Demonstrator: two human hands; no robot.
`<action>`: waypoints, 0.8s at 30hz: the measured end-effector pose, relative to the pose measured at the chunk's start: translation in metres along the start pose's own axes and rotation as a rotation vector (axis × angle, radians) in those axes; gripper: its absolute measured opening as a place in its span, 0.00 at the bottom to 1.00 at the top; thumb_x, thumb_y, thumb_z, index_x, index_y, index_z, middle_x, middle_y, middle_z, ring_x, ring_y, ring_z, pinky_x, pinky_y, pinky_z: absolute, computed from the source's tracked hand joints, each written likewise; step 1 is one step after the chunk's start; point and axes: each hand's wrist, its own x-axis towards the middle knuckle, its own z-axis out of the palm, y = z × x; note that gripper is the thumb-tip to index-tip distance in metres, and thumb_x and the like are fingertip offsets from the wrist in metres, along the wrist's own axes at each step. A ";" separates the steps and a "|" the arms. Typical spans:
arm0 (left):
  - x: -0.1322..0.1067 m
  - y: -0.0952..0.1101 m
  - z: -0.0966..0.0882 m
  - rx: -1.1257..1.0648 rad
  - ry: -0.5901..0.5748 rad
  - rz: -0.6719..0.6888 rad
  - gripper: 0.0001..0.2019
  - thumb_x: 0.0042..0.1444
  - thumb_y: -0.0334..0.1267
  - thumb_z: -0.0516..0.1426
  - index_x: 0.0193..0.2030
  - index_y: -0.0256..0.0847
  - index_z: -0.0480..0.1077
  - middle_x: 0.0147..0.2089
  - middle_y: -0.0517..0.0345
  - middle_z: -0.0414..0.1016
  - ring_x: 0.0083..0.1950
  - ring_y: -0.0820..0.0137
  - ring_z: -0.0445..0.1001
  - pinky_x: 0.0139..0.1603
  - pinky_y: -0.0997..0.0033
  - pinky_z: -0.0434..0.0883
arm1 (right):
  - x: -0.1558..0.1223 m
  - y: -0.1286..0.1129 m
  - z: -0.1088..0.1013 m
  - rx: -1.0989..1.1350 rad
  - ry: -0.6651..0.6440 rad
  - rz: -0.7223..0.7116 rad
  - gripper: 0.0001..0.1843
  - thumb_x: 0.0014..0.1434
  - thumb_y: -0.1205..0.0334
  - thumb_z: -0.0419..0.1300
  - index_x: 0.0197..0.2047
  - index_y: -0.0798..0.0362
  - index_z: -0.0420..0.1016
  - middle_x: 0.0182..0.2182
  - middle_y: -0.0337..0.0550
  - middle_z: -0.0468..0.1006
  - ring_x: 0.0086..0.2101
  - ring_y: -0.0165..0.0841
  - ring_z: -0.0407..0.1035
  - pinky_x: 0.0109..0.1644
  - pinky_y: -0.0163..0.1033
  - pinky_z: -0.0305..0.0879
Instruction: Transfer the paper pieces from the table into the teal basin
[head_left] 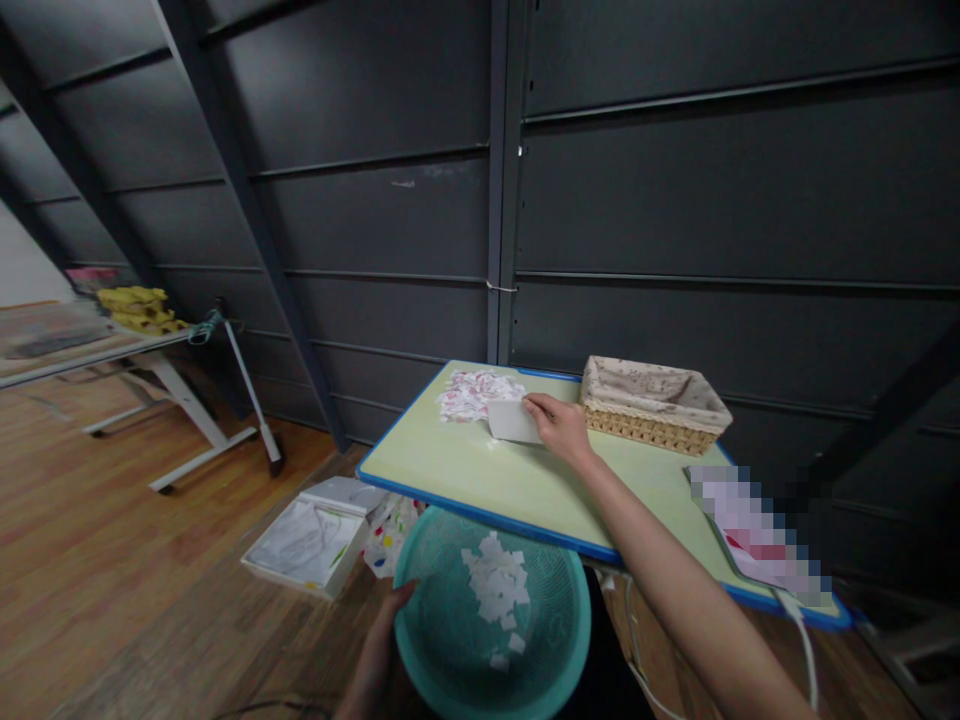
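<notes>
From where I stand, the step in hand looks like herding a heap of paper scraps across the pale green counter with a white card. The right hand has its fingers pinching the card by its right end; the card leans at the heap's near right side, and whether its lower edge touches the surface I can't tell. The left hand is at the side of a teal basin, thumb by the rim; its other fingers are hidden, so I can't say how firmly they close.

The next move, I'd judge, calls for getting the card behind the scraps and drawing them toward the near edge, with the basin held steady just below it.

The scraps lie at the counter's far left: small, thin, flat bits, mostly white with pink and red marks, overlapping loosely. Plainer white pieces sit in the basin. A lined wicker basket stands right of the card, well out of the way.
</notes>
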 end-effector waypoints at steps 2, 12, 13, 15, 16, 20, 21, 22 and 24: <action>0.000 0.000 -0.001 -0.003 -0.025 -0.007 0.37 0.53 0.39 0.61 0.68 0.30 0.55 0.39 0.48 0.86 0.54 0.49 0.76 0.59 0.50 0.68 | 0.001 0.001 -0.003 0.013 0.031 0.007 0.16 0.61 0.55 0.52 0.38 0.48 0.82 0.38 0.43 0.83 0.35 0.39 0.77 0.40 0.40 0.71; -0.007 0.004 0.004 0.008 -0.011 0.006 0.36 0.53 0.36 0.60 0.67 0.29 0.55 0.39 0.47 0.86 0.54 0.47 0.75 0.58 0.44 0.69 | 0.001 0.008 -0.005 -0.125 0.049 -0.016 0.15 0.59 0.58 0.53 0.35 0.48 0.82 0.34 0.43 0.84 0.30 0.37 0.77 0.36 0.37 0.68; -0.008 0.004 0.005 0.012 0.008 0.001 0.35 0.53 0.35 0.60 0.67 0.29 0.56 0.39 0.47 0.86 0.54 0.47 0.76 0.58 0.44 0.68 | 0.001 0.008 -0.005 -0.133 0.045 -0.017 0.15 0.59 0.58 0.53 0.35 0.47 0.82 0.34 0.42 0.84 0.30 0.37 0.77 0.35 0.37 0.68; -0.008 0.005 0.006 0.018 0.022 -0.005 0.34 0.53 0.36 0.60 0.66 0.31 0.58 0.38 0.48 0.86 0.53 0.47 0.77 0.58 0.44 0.68 | 0.001 0.007 -0.004 -0.121 0.038 -0.013 0.14 0.59 0.57 0.53 0.35 0.47 0.82 0.34 0.42 0.84 0.30 0.37 0.77 0.35 0.37 0.68; -0.007 0.005 0.006 0.017 0.013 -0.006 0.34 0.53 0.37 0.61 0.66 0.32 0.59 0.39 0.48 0.86 0.53 0.47 0.77 0.58 0.44 0.68 | 0.001 0.006 -0.004 -0.099 0.036 -0.009 0.14 0.58 0.57 0.54 0.35 0.47 0.82 0.34 0.42 0.84 0.31 0.37 0.77 0.35 0.37 0.68; -0.006 0.004 0.004 0.005 -0.022 0.009 0.37 0.52 0.38 0.61 0.68 0.34 0.56 0.40 0.49 0.86 0.55 0.49 0.75 0.59 0.47 0.68 | 0.003 0.005 -0.005 0.036 0.026 0.010 0.15 0.58 0.56 0.54 0.33 0.48 0.82 0.34 0.43 0.84 0.33 0.38 0.77 0.36 0.38 0.69; -0.006 0.003 0.004 -0.001 -0.022 0.000 0.37 0.52 0.37 0.61 0.68 0.33 0.55 0.40 0.49 0.86 0.55 0.49 0.75 0.59 0.48 0.68 | 0.003 0.005 -0.005 0.057 0.029 0.021 0.15 0.58 0.56 0.54 0.33 0.49 0.82 0.33 0.43 0.84 0.33 0.39 0.77 0.37 0.39 0.69; -0.006 0.003 0.004 -0.009 -0.021 -0.014 0.37 0.52 0.37 0.61 0.68 0.33 0.54 0.39 0.49 0.86 0.55 0.49 0.75 0.59 0.48 0.68 | 0.003 0.005 -0.006 0.068 0.035 0.034 0.15 0.58 0.55 0.54 0.33 0.49 0.82 0.33 0.43 0.84 0.33 0.39 0.77 0.37 0.39 0.69; -0.006 0.003 0.003 -0.024 -0.032 -0.031 0.37 0.53 0.37 0.61 0.68 0.32 0.53 0.39 0.48 0.86 0.54 0.50 0.76 0.60 0.47 0.67 | 0.004 0.006 -0.006 0.064 0.048 0.055 0.15 0.58 0.55 0.54 0.33 0.49 0.82 0.34 0.44 0.83 0.33 0.39 0.77 0.37 0.40 0.69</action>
